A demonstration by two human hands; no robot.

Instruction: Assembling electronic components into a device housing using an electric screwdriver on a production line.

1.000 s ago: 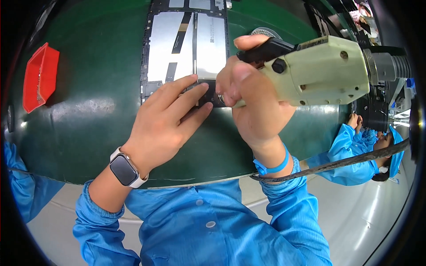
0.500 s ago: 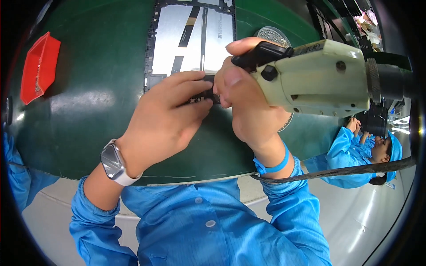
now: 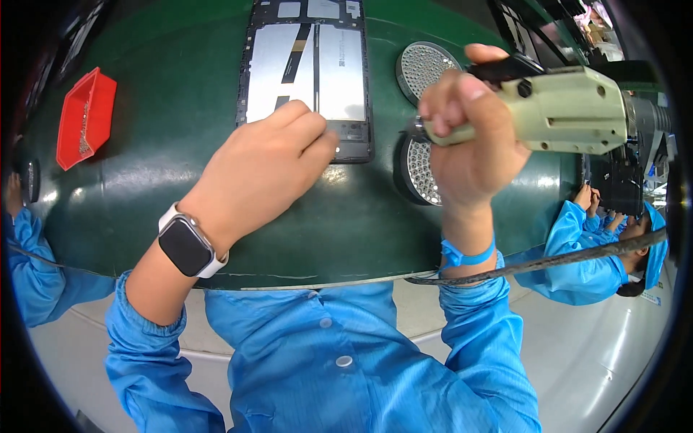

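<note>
My right hand [image 3: 473, 130] is closed around a pale green electric screwdriver [image 3: 570, 112], its thumb and fingers wrapped near the front end. The driver's tip is above the near one of two round screw trays, a dark-rimmed dish [image 3: 422, 169] full of small holes. My left hand [image 3: 263, 169] lies over the near left part of an opened tablet [image 3: 343, 94], with bent fingers pressed together on it; their tips are partly hidden. The tablet has a black frame, a silver inner plate and dark ribbon cables.
The far round screw tray [image 3: 426, 68] stands right of the tablet. A red bin [image 3: 86, 123] with small metal pieces sits at the left on the green table [image 3: 159, 216]. A black cable [image 3: 577, 256] crosses at the right. Co-workers in blue [image 3: 577, 249] sit at both sides.
My right hand has moved with the screwdriver from the tablet's near end rightward to the near tray. My left hand's fingers have drawn closer together on the tablet.
</note>
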